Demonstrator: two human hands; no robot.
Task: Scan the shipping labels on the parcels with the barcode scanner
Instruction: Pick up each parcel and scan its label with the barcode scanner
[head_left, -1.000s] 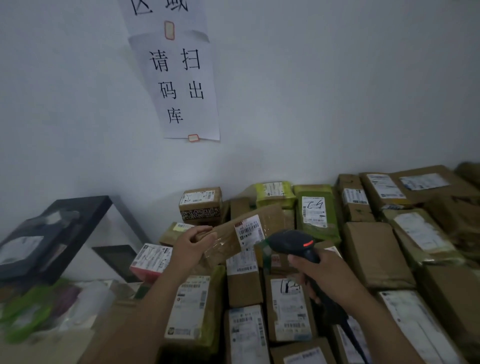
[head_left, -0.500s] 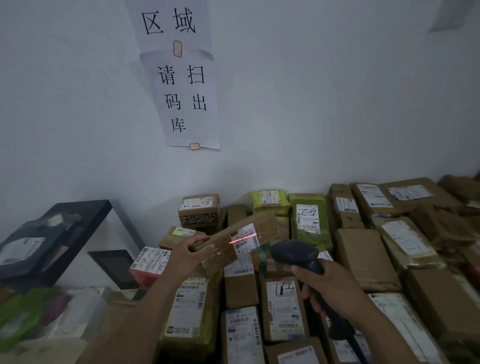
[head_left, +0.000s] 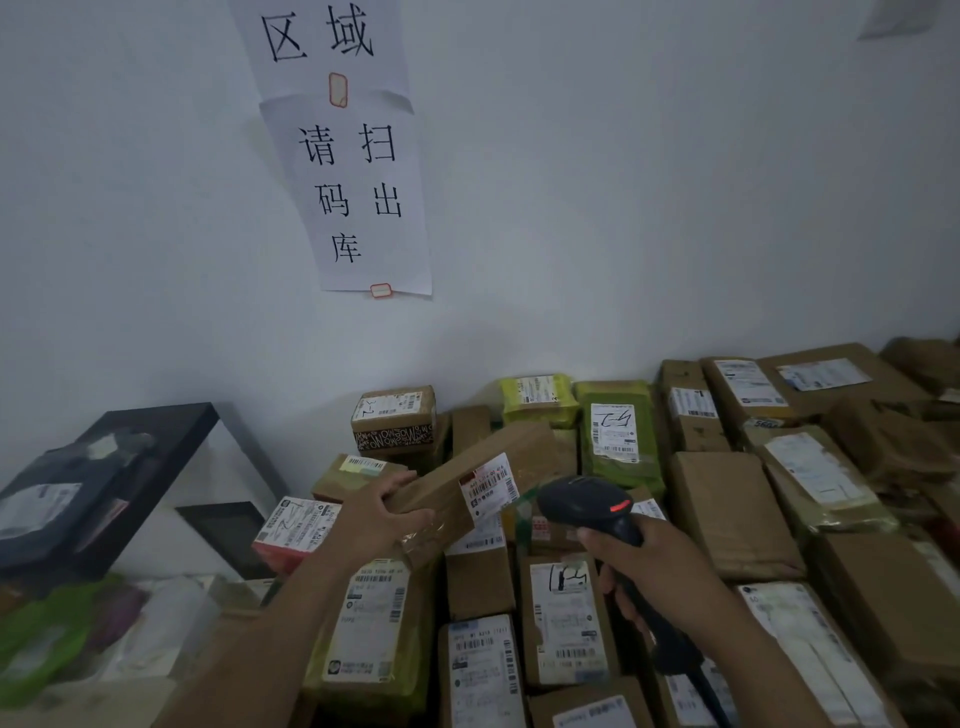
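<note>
My left hand (head_left: 382, 512) grips the near end of a long brown cardboard parcel (head_left: 511, 452), lifted and tilted above the pile. Its white shipping label (head_left: 488, 488) with a barcode faces me. My right hand (head_left: 649, 566) holds a black barcode scanner (head_left: 587, 506) by the handle, its head pointing left at that label from a short distance. A red light glows on the scanner's top. No red scan line shows on the label.
Many brown and green labelled parcels (head_left: 727, 509) cover the surface from centre to right, up against the white wall. A black frame stand (head_left: 150, 441) holding dark bags is at left. Paper signs (head_left: 358, 192) hang on the wall. Coloured bags (head_left: 47, 634) lie bottom left.
Half a second ago a red scan line crossed the held parcel's label; now it is gone. The parcel and scanner have hardly moved.
</note>
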